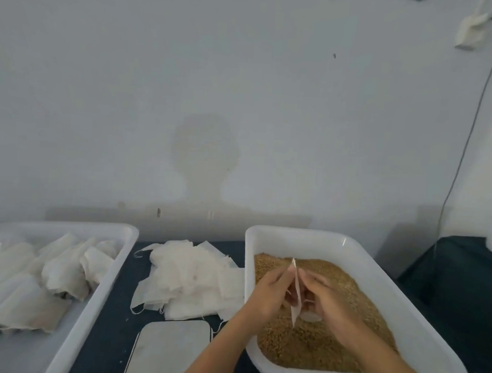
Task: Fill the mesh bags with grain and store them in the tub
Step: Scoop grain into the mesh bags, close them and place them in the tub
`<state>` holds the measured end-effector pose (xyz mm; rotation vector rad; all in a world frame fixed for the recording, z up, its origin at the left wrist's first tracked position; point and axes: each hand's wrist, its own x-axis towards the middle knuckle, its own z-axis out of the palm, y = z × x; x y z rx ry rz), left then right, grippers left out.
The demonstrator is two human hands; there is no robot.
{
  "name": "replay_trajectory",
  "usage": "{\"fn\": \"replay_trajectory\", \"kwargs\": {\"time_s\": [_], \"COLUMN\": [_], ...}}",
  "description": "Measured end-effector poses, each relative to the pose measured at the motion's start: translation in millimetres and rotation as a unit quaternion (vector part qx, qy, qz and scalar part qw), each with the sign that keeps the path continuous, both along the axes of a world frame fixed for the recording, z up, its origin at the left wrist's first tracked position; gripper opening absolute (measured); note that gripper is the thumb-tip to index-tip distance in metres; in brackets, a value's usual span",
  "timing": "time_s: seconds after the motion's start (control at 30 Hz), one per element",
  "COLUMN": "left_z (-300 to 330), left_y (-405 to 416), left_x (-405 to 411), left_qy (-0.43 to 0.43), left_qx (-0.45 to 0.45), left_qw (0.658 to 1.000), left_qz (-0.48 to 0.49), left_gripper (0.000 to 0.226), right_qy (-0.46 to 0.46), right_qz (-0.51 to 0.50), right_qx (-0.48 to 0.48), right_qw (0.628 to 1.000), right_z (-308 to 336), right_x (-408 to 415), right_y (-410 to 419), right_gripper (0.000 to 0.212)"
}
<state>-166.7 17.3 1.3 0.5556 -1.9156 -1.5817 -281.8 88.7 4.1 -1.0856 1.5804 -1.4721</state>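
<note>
- Mesh bag (296, 297) — empty, edge-on, over the grain (316, 347) in the right tub (419, 329).
- Left hand (268, 293) and right hand (328, 298) both pinch its sides.
- Step looks like opening the mouth; next — scoop grain in, probably with the white cup (312, 316).
- Filled bags (38, 278) in the left tub (93, 309); empties (190, 277) on the worktop (115, 321).

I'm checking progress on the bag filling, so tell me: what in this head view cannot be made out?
- Mesh bag: held edge-on between left hand and right hand; its fill is hidden.
- White object in the grain: mostly behind the right hand, unidentifiable.
- Left tub: cut by the left and bottom edges; bag count unclear.
- Flat tray: cut by the bottom edge.
</note>
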Motion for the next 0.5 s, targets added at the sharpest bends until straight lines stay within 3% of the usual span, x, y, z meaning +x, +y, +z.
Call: {"fn": "replay_trajectory", "kwargs": {"time_s": [0.13,0.33,0.5], "left_z": [-3.4,-6.0,-7.2], "left_y": [-1.8,-1.2,-1.1], "left_x": [-1.0,-0.9,-1.7], "left_qy": [0.013,0.004,-0.036], "left_qx": [-0.019,-0.024,-0.074], "left_qw": [1.0,1.0,0.997], "left_qz": [-0.006,-0.016,-0.001], "left_gripper": [0.027,0.028,0.02], "right_qy": [-0.002,0.026,0.119], "right_qz": [-0.001,0.024,0.009], "right_qx": [0.001,0.008,0.029], "right_qw": [1.0,0.999,0.992], "right_z": [-0.9,-0.3,0.6], "right_x": [0.6,-2.1,-0.6], "right_y": [0.3,2.0,4.3], "right_gripper": [0.031,0.052,0.037]}}
